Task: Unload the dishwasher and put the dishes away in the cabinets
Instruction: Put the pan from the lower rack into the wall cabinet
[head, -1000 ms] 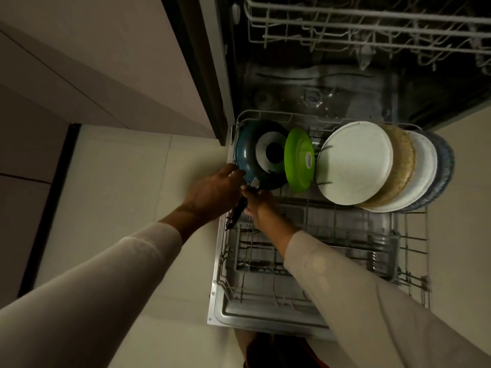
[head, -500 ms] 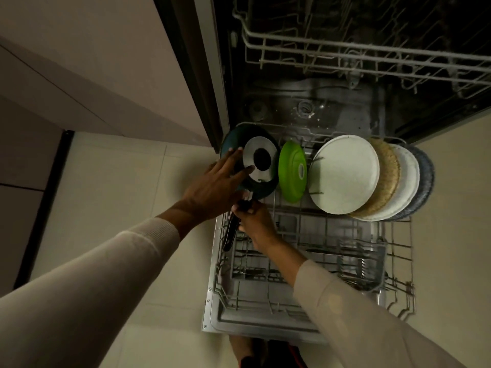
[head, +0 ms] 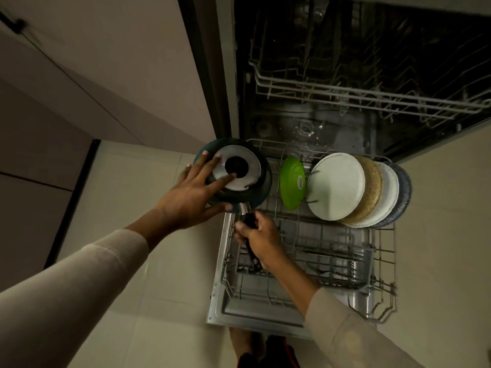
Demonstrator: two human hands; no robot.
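A dark teal frying pan (head: 248, 196) with a silver base disc is held bottom-up above the left rear corner of the lower dishwasher rack (head: 332, 251). My left hand (head: 195, 191) lies spread flat on the pan's underside and rim. My right hand (head: 261, 239) is closed around the pan's black handle. In the rack behind stand a green plate (head: 292, 181), a white plate (head: 336, 187), a speckled tan plate (head: 372, 192), another white plate (head: 389, 195) and a blue-grey plate (head: 403, 189).
The open dishwasher door (head: 255, 309) lies flat beneath the pulled-out rack. A cutlery basket (head: 342, 264) sits at the rack's front right. The upper rack (head: 372, 99) is inside the tub. Cabinet fronts (head: 93, 75) stand left, pale floor tiles (head: 148, 301) below.
The pan has come up and left out of the rack's tines, away from the green plate. My left hand spread over its base; my right kept the handle.
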